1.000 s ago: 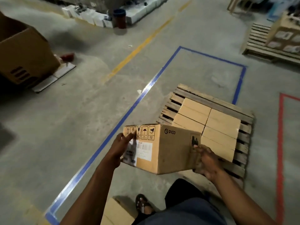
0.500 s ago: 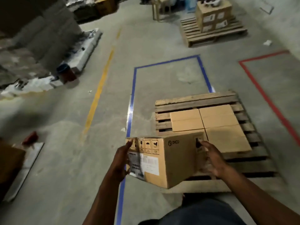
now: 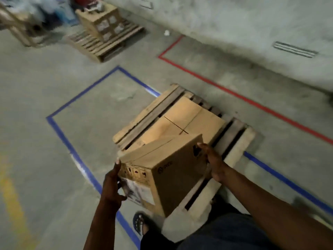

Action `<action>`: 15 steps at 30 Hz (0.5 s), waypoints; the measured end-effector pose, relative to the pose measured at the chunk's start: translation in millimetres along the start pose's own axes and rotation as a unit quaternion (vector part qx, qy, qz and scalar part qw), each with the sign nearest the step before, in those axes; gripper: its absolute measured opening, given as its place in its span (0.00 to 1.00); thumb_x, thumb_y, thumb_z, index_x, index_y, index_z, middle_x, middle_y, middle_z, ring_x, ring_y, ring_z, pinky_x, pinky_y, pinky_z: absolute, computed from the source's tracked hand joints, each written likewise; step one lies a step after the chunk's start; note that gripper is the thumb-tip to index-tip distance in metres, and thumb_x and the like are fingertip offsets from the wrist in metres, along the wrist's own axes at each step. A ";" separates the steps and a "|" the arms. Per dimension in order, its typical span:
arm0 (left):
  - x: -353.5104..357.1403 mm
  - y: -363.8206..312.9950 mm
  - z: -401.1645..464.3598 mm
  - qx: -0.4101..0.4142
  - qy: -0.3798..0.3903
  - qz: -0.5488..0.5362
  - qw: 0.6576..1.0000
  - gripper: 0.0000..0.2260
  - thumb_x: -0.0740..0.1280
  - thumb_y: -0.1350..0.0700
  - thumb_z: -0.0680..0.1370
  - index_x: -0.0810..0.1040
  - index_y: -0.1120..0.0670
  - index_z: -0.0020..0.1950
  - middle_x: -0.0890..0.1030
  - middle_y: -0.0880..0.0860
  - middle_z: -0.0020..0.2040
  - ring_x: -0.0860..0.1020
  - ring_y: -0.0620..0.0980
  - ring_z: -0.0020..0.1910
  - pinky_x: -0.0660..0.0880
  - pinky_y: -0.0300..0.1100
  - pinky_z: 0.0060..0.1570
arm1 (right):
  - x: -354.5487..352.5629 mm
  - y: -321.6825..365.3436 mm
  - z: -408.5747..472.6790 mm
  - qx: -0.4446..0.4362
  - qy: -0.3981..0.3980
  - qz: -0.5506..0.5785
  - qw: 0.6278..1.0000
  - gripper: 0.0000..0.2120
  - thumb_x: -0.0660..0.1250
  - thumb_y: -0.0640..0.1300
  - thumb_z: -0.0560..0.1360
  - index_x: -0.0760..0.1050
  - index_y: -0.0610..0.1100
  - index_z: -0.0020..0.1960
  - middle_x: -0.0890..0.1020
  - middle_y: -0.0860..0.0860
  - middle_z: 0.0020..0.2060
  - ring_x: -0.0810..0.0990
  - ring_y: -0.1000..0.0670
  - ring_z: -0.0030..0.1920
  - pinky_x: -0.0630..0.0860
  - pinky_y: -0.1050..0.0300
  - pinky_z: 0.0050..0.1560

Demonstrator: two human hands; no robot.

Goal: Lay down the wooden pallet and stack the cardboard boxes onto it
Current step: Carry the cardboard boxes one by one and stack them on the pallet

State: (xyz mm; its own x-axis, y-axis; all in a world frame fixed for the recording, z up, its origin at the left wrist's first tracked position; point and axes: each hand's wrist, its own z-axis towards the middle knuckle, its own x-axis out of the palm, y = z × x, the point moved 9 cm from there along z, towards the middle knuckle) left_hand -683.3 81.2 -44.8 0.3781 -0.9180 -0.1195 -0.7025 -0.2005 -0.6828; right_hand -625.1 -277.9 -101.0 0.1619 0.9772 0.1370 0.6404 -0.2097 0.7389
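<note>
I carry a brown cardboard box (image 3: 167, 170) tilted in the air between my hands, over the near-left corner of the wooden pallet (image 3: 237, 141). My left hand (image 3: 112, 179) presses flat against the labelled left side, fingers pointing up to the top corner. On the opposite side, my right hand (image 3: 212, 163) presses with its fingers straight. The pallet lies flat on the concrete floor. A layer of several cardboard boxes (image 3: 185, 120) sits on its middle, partly hidden by the box I carry.
Blue floor tape (image 3: 59, 130) outlines a bay to the left, red tape (image 3: 225, 87) another on the right. A second pallet with labelled boxes (image 3: 100, 24) stands at the back left. My sandalled foot (image 3: 138, 222) is beside the pallet. A grey wall (image 3: 252, 24) runs behind.
The view has swung left to right around the pallet, which now looks rotated. The carried box has tilted and moved closer over the pallet's near corner. Both hands keep their hold.
</note>
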 end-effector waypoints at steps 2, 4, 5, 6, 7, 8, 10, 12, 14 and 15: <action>-20.3 -1.6 34.0 -0.025 0.036 0.012 0.999 0.17 0.69 0.36 0.78 0.82 0.44 0.59 0.77 0.56 0.67 0.75 0.59 0.64 0.70 0.66 0.58 | 21.6 -16.6 -15.7 0.011 -0.063 0.034 0.997 0.24 0.69 0.66 0.75 0.79 0.53 0.64 0.82 0.53 0.59 0.77 0.43 0.60 0.76 0.45 0.55; -36.1 -1.8 55.1 -0.037 0.073 0.028 0.996 0.23 0.72 0.36 0.75 0.79 0.47 0.63 0.74 0.59 0.72 0.74 0.61 0.69 0.67 0.72 0.62 | 42.2 -24.9 -34.0 0.004 -0.096 0.082 0.992 0.30 0.73 0.68 0.70 0.81 0.50 0.63 0.85 0.49 0.57 0.80 0.38 0.60 0.79 0.44 0.53; -43.2 -5.5 62.0 -0.036 0.103 0.024 0.994 0.27 0.74 0.34 0.72 0.79 0.49 0.65 0.74 0.61 0.73 0.74 0.62 0.70 0.66 0.75 0.64 | 51.3 -26.4 -40.2 -0.006 -0.106 0.093 0.990 0.32 0.74 0.70 0.68 0.81 0.51 0.64 0.85 0.47 0.60 0.80 0.39 0.62 0.80 0.43 0.54; -48.7 -12.6 63.6 -0.045 0.125 0.031 0.991 0.30 0.74 0.33 0.70 0.79 0.49 0.65 0.74 0.61 0.72 0.74 0.63 0.70 0.65 0.77 0.65 | 61.1 -23.2 -51.8 -0.013 -0.125 0.086 0.988 0.27 0.72 0.68 0.71 0.81 0.52 0.63 0.85 0.47 0.59 0.81 0.41 0.59 0.79 0.46 0.52; -55.1 -19.5 67.8 -0.053 0.136 0.045 0.988 0.32 0.73 0.31 0.69 0.78 0.50 0.64 0.76 0.61 0.70 0.74 0.63 0.69 0.66 0.78 0.66 | 71.3 -21.1 -63.6 -0.021 -0.144 0.073 0.987 0.18 0.68 0.64 0.77 0.81 0.53 0.60 0.85 0.49 0.55 0.81 0.43 0.56 0.77 0.49 0.48; -58.5 -24.6 73.6 -0.059 0.152 0.058 0.985 0.32 0.72 0.29 0.68 0.78 0.50 0.63 0.77 0.60 0.68 0.74 0.64 0.67 0.66 0.77 0.65 | 81.1 -19.2 -74.1 -0.027 -0.153 0.073 0.985 0.12 0.65 0.59 0.81 0.80 0.54 0.58 0.84 0.51 0.52 0.81 0.44 0.53 0.74 0.51 0.45; -60.4 -32.2 76.8 -0.068 0.181 0.088 0.977 0.35 0.68 0.25 0.68 0.76 0.49 0.65 0.78 0.58 0.65 0.75 0.63 0.65 0.69 0.76 0.64 | 85.0 -30.1 -87.3 -0.033 -0.154 0.082 0.984 0.10 0.63 0.56 0.82 0.78 0.56 0.60 0.83 0.55 0.52 0.79 0.47 0.53 0.73 0.50 0.44; -60.3 -36.8 79.1 -0.068 0.198 0.093 0.973 0.38 0.67 0.24 0.69 0.75 0.49 0.68 0.79 0.58 0.64 0.75 0.63 0.65 0.71 0.75 0.63 | 86.7 -28.6 -101.2 -0.060 -0.178 0.092 0.978 0.13 0.63 0.56 0.82 0.75 0.58 0.65 0.80 0.58 0.55 0.77 0.51 0.55 0.73 0.50 0.45; -57.5 -37.5 79.4 -0.069 0.217 0.102 0.968 0.39 0.71 0.26 0.68 0.76 0.49 0.71 0.79 0.57 0.65 0.76 0.62 0.66 0.72 0.75 0.62 | 83.6 -40.0 -105.2 -0.058 -0.196 0.095 0.974 0.20 0.65 0.60 0.80 0.71 0.60 0.71 0.77 0.61 0.58 0.75 0.53 0.58 0.73 0.50 0.47; -54.1 -38.6 78.3 -0.066 0.220 0.112 0.967 0.39 0.74 0.28 0.67 0.77 0.50 0.71 0.80 0.55 0.65 0.76 0.61 0.66 0.72 0.75 0.62 | 83.9 -47.4 -104.5 -0.058 -0.201 0.090 0.974 0.25 0.66 0.63 0.78 0.68 0.62 0.73 0.77 0.61 0.60 0.74 0.53 0.60 0.73 0.49 0.49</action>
State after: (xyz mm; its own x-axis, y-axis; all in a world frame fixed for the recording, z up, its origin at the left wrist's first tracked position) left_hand -629.4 165.4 -68.4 -0.0645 -0.9943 0.0848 -0.8192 0.0042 -0.5736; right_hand -720.4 -182.6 -55.5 0.5598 0.8284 0.0196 0.4891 -0.3494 0.7992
